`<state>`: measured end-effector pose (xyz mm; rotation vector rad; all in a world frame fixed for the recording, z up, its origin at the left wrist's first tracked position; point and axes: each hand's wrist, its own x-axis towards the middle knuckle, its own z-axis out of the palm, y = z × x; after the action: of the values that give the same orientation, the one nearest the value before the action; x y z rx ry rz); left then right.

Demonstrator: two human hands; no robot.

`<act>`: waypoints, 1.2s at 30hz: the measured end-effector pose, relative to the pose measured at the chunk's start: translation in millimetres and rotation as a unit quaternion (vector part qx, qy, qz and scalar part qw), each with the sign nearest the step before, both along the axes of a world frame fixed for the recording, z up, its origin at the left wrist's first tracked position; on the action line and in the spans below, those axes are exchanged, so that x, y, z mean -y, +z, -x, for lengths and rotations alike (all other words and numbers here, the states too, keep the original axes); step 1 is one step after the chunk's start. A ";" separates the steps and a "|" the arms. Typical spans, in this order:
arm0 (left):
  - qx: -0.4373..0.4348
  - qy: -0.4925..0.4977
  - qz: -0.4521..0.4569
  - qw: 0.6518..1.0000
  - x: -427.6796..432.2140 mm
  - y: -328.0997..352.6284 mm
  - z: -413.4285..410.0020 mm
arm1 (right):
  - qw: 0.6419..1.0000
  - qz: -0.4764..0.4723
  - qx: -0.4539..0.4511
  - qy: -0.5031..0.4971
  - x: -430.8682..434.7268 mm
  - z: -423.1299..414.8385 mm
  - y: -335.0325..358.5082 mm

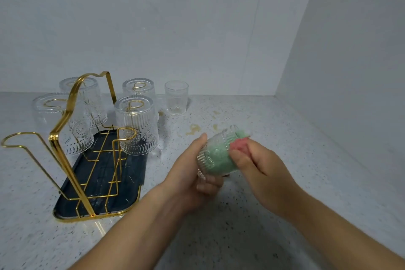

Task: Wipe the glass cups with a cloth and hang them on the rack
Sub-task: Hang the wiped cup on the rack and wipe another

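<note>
At the left of the desk (317,138) a gold wire rack (57,144) stands in a dark tray (133,169). Several ribbed glass cups hang on it mouth down, the nearest hung cup (137,125) at its right side. A bare prong (15,138) juts out at the far left. Just right of the rack, near the desk's back edge, an upright cup (176,97) waits unwiped, with yellowish spill marks (192,129) on the desk in front of it.

Toward the middle, held above the desk, the left hand (192,173) is wrapped around the held cup (215,153), which is tilted with its mouth up and to the right. A green and pink cloth (238,138) is stuffed into that mouth, and the right hand (252,160) is clamped on its pink end.

The likeliest trouble is the cup slipping. Twisting the cloth turns the glass against the left hand's hold, and if the ribbed wall is damp it may spin free and drop onto the hard desk. Hooking it afterwards risks knocking the crowded hung cups, since the free prongs sit close beside them. The cloth could also drag through the spill marks.
</note>
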<state>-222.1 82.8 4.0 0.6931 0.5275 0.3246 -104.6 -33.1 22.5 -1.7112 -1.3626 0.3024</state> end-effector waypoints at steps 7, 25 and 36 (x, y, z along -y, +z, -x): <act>0.012 0.013 -0.337 0.941 15.8 -3.0 0.3 | 0.981 -0.029 -0.191 -0.020 2.5 -17.7 18.6; -0.011 -0.013 -0.249 0.968 12.7 -2.7 -1.5 | 0.991 -0.029 -0.125 -0.026 -2.2 -13.3 13.6; 0.025 -0.097 0.023 0.995 -0.3 0.1 0.6 | 0.998 -0.029 0.049 -0.006 2.4 -1.3 0.5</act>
<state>-222.7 83.1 4.1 0.6838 0.4153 0.1472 -103.3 -35.4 22.9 -1.7050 -1.4174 0.1717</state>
